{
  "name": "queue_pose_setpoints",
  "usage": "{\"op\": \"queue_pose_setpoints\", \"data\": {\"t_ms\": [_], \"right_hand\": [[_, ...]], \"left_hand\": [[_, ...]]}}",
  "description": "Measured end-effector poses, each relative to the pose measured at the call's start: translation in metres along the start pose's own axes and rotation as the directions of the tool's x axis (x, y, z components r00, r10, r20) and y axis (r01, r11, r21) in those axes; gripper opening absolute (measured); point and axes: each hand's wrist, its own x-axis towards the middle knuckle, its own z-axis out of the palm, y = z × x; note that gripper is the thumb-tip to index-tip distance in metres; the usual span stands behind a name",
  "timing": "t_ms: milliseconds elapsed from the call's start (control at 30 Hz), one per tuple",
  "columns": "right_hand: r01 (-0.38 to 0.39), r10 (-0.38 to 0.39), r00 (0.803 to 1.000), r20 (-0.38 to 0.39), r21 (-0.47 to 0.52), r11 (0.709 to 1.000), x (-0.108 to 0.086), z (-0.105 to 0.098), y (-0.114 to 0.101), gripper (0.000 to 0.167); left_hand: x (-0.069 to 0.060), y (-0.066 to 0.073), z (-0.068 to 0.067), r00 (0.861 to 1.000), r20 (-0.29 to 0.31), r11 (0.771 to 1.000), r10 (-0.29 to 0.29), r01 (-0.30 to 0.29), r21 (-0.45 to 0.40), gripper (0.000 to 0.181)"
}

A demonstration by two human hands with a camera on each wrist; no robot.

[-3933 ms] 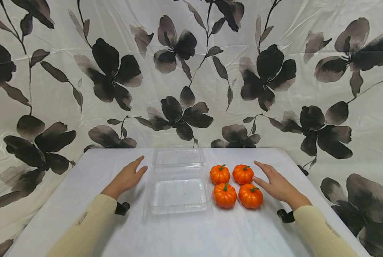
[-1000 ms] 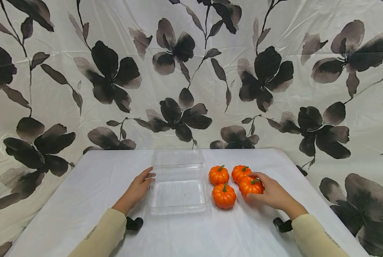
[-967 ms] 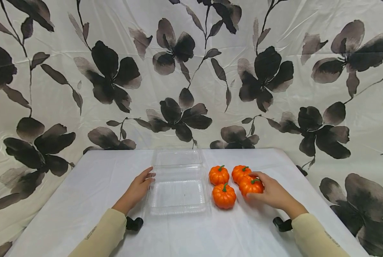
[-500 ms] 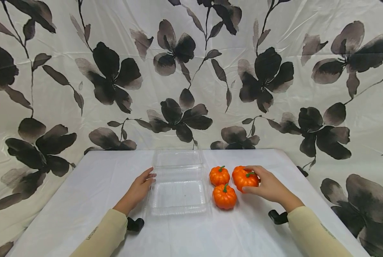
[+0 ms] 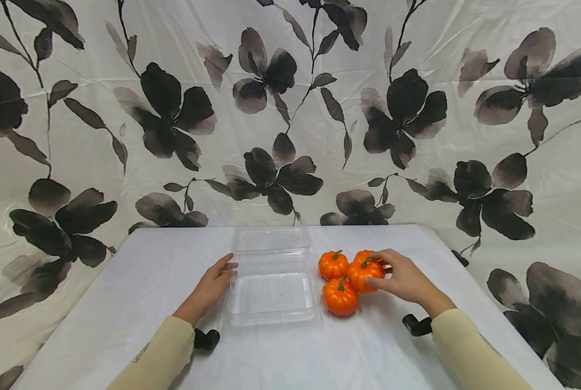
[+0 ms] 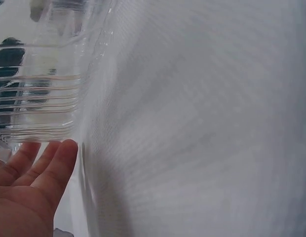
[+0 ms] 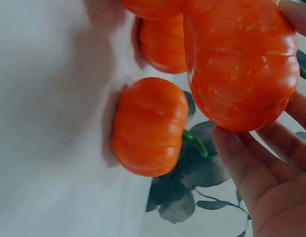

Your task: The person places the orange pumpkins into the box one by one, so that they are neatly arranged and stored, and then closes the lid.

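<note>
Leftmost, the surface [image 5: 271,357] has a slanting side edge against the floral cloth [image 5: 314,130], and a wide margin of white runs from that edge to the left sleeve [image 5: 156,355]. The sleeve is cut off by the bottom of the head view; a black wrist piece [image 5: 206,340] sits at its cuff. The left hand [image 5: 209,290] is unclenched, fingers fairly straight, fingertips at the left side of the clear box; the left wrist view shows them by its ribbed wall, with the palm cut off and the thumb hard to make out.

The box [image 5: 273,313] lies in the middle, its lid [image 5: 271,239] spread behind it near the far edge of the surface. Both are so transparent that their rims are hard to trace. A strip of surface stretches from the box to the near side of the view.

Just right of the box come the back left pumpkin [image 5: 333,265] and the front left pumpkin [image 5: 340,298]. Beside them, the right hand [image 5: 409,277] grasps the held pumpkin [image 5: 360,277] between thumb and fingers, clear of the surface in the right wrist view. It mostly hides the back right pumpkin [image 5: 363,253] from the head view. Farther right are the right sleeve [image 5: 470,346], also cut off, and the surface's right edge.
</note>
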Motion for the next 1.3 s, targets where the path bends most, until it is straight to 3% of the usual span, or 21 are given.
{"op": "queue_pose_setpoints", "data": {"t_ms": [367,700,1300], "right_hand": [[0.043,-0.041,0.998,-0.044,0.045,0.998,0.008,-0.01,-0.018,0.052],[0.048,-0.044,0.998,-0.045,0.096,0.994,0.017,-0.003,-0.027,0.054],[0.059,-0.055,0.998,-0.031,0.145,0.988,0.03,0.015,-0.051,0.051]], "left_hand": [[0.002,-0.005,-0.001,0.999,-0.013,0.999,0.04,-0.04,0.034,0.055],[0.003,-0.004,0.001,1.0,-0.012,0.999,0.022,-0.022,0.036,0.055],[0.001,-0.001,0.001,0.999,-0.012,0.998,0.047,-0.047,0.033,0.056]]}}
